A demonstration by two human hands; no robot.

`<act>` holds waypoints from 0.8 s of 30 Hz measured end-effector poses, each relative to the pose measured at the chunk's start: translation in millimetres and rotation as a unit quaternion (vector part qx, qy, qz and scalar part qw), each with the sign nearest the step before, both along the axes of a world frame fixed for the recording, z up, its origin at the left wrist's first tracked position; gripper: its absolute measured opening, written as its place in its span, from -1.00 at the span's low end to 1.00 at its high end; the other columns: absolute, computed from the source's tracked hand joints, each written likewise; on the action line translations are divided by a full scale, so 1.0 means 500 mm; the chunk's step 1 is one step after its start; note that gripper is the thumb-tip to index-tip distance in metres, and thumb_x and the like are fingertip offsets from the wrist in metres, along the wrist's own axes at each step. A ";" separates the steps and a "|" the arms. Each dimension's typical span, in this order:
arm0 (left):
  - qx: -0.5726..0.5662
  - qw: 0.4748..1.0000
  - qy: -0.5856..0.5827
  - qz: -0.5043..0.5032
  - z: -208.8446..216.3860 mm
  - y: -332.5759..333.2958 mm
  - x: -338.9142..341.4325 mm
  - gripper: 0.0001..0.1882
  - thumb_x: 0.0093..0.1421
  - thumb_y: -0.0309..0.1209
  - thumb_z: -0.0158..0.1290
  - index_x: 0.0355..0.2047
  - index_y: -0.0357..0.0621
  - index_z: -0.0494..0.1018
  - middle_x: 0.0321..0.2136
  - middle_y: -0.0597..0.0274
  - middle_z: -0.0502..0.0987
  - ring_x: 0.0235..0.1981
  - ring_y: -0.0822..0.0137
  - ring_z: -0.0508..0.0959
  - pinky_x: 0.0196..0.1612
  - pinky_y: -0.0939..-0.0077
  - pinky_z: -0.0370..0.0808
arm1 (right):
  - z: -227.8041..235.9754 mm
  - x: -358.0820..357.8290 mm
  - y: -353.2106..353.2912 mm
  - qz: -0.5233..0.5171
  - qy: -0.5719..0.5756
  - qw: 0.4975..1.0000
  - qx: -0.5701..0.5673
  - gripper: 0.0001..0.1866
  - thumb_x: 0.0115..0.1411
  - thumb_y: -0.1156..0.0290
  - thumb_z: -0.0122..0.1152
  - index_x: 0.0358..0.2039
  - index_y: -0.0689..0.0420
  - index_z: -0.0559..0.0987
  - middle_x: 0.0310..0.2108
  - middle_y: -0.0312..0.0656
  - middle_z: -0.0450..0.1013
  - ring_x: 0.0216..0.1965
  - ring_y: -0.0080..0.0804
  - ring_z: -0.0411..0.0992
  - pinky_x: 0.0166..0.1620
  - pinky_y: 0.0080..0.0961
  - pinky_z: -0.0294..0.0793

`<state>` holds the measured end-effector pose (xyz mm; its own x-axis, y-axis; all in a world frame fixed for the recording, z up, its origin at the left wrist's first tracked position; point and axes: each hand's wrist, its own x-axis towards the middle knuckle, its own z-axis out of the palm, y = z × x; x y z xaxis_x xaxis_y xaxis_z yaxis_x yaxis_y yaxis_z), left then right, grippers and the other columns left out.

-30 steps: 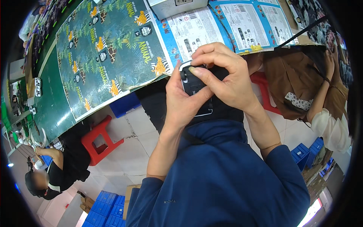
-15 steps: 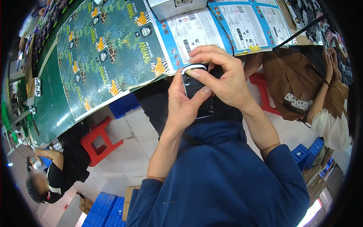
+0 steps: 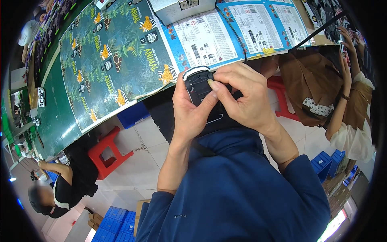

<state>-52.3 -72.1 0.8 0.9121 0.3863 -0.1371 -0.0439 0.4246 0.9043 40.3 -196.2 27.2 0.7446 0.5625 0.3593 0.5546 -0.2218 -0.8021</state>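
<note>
Hovering beside the table (image 3: 60, 129), the white-rimmed black part (image 3: 197, 86) looked light, stiff and slick, best held by its sides: the left hand (image 3: 189, 115) curled its fingers around it while the right hand's (image 3: 246, 94) thumb and forefinger pinched its right edge. Farther out stood blue crates (image 3: 109, 222), their contents indiscernible.

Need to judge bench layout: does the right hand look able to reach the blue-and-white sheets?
Probably yes: the sheets lie just past the right hand, nothing visibly between, though it touches the black piece.
</note>
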 end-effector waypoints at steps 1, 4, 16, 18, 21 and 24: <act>-0.003 1.000 0.009 -0.006 -0.001 0.001 0.000 -0.47 0.17 -0.62 0.20 0.12 -0.31 0.27 -0.10 0.17 0.54 -0.09 0.43 0.56 0.01 0.50 0.51 | 0.001 0.004 -0.003 0.008 -0.015 1.000 -0.007 -0.88 0.04 0.53 0.38 -0.38 0.24 0.64 -0.35 -0.17 0.57 -0.46 -0.48 0.51 -0.46 -0.58 0.46; -0.008 1.000 0.018 -0.023 0.000 0.002 0.005 -0.47 0.18 -0.63 0.19 0.14 -0.31 0.27 -0.08 0.17 0.54 -0.09 0.43 0.56 0.01 0.50 0.52 | 0.026 0.014 -0.007 0.014 0.021 1.000 -0.011 -0.84 0.04 0.53 0.37 -0.33 0.23 0.64 -0.32 -0.15 0.57 -0.45 -0.38 0.52 -0.45 -0.54 0.49; 0.007 0.997 0.023 -0.071 -0.008 -0.004 -0.002 -0.40 0.10 -0.56 0.29 0.13 -0.25 0.31 -0.02 0.17 0.50 0.04 0.40 0.48 0.13 0.46 0.42 | 0.013 0.045 -0.004 0.116 0.141 0.983 0.020 -0.86 0.05 0.53 0.38 -0.33 0.21 0.66 -0.15 -0.22 0.56 -0.26 -0.46 0.48 -0.29 -0.59 0.43; -0.043 0.995 0.009 -0.087 -0.007 -0.003 -0.009 -0.35 0.08 -0.55 0.30 0.16 -0.25 0.28 -0.01 0.16 0.49 0.04 0.40 0.48 0.13 0.46 0.41 | 0.007 0.047 -0.011 0.136 0.175 0.975 0.023 -0.88 0.05 0.56 0.38 -0.35 0.21 0.64 -0.14 -0.18 0.55 -0.20 -0.47 0.48 -0.21 -0.59 0.43; -0.120 0.985 -0.007 -0.127 -0.003 0.002 -0.020 -0.14 0.01 -0.41 0.40 0.25 -0.25 0.17 0.06 0.17 0.42 0.09 0.37 0.44 0.18 0.44 0.36 | -0.002 0.037 -0.023 0.149 0.239 0.958 0.051 -0.88 0.04 0.56 0.40 -0.38 0.22 0.62 -0.15 -0.15 0.55 -0.12 -0.45 0.46 -0.07 -0.54 0.42; -0.118 0.983 -0.001 -0.142 -0.023 0.003 -0.033 0.00 -0.07 -0.25 0.47 0.29 -0.23 0.13 0.10 0.20 0.36 0.15 0.37 0.38 0.21 0.42 0.32 | 0.007 0.031 -0.034 0.137 0.178 0.974 0.017 -0.89 0.02 0.55 0.41 -0.41 0.21 0.64 -0.17 -0.17 0.55 -0.11 -0.44 0.45 -0.01 -0.48 0.39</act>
